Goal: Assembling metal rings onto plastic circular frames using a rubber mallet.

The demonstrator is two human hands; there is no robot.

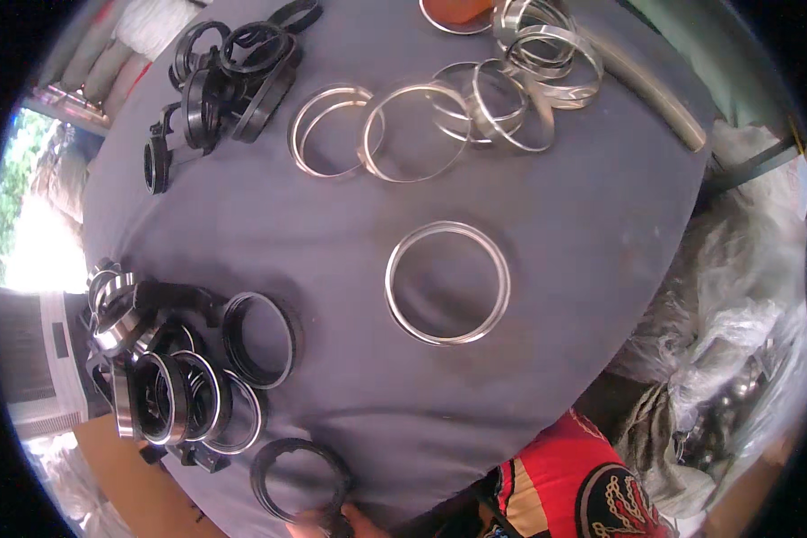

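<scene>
At the lower edge, fingers of what seems to be my left hand close on a black plastic ring with a lug on its near side. Most of this hand is cut off by the frame. My right hand does not show. Left of the held ring lies a pile of black clamp-like holders with shiny metal rings. A separate black ring leans beside that pile. One silver metal ring lies flat by itself near the middle of the grey cloth-covered table.
Several thin silver rings overlap at the far side, some stacked near a pale rod. Black plastic holders are heaped at far left. An orange-brown piece sits at the top. Clear plastic bags fill the right side; red patterned fabric is at lower right.
</scene>
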